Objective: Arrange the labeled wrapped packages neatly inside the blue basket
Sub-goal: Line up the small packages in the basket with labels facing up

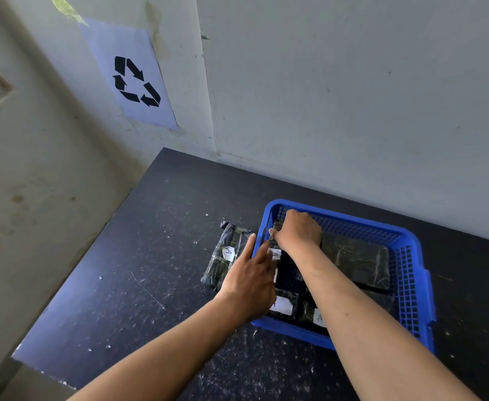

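The blue basket (411, 287) stands on the black table at the right. Inside it lie several black wrapped packages with white labels, among them a large one (356, 260) at the back right and two (286, 306) at the front. My right hand (298, 228) reaches into the basket's far left corner and is closed on a labeled package (275, 251) there. My left hand (252, 277) lies over the basket's left rim, fingers apart, its fingertips touching the same package. One more wrapped package (225, 253) marked "A" lies on the table just left of the basket.
The black table (139, 273) is scratched and speckled, pushed into a corner of grey walls. A paper with a recycling symbol (134, 79) hangs on the wall at the left. The table's left edge drops off toward the floor.
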Demonstrator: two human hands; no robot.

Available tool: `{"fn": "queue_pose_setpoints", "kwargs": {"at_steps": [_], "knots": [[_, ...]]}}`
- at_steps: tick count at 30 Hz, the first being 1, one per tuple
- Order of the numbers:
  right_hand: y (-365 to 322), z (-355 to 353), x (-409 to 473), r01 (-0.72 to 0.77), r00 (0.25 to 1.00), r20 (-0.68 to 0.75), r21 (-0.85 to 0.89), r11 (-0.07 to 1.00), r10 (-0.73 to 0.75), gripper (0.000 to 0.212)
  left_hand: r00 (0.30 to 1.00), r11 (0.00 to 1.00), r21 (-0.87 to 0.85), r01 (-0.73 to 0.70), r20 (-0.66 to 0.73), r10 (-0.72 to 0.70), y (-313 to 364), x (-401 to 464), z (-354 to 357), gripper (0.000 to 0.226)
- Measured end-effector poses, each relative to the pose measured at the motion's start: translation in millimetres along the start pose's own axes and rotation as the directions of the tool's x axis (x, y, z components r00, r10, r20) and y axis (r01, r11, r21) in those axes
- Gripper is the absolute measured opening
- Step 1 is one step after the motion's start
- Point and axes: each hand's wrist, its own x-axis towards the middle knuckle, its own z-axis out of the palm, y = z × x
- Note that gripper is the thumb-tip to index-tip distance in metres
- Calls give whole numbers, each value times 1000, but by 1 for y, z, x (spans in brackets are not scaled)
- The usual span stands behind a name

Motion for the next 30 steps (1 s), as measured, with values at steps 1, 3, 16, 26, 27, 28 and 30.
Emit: {"fn": "queue_pose_setpoints", "kwargs": {"at_steps": [1,3,16,26,27,28,30], "knots": [[1,0,1,-16,1000,7,5,1000,16,41,1000,998,54,-17,22,16,-1,2,1,65],[5,-1,3,-80,997,4,11,997,80,35,999,994,106,-28,33,25,0,4,4,67],[8,4,0,-135,990,34,-4,991,135,45,999,993,120,-10,38,5,2,3,3,68],[73,-20,-17,-574,817,573,819,11,-67,28,1000,996,86,-1,-8,2,3,3,8,68],[77,-20,-19,-590,803,583,807,-26,-124,35,1000,996,84,-1,-8,1,3,3,8,68],[78,-20,-21,-591,798,579,807,-25,-165,41,1000,997,83,0,-9,1,3,3,8,68],[75,-21,-24,-573,800,561,819,6,-213,44,1000,997,80,2,-10,-1,3,3,7,68]]}}
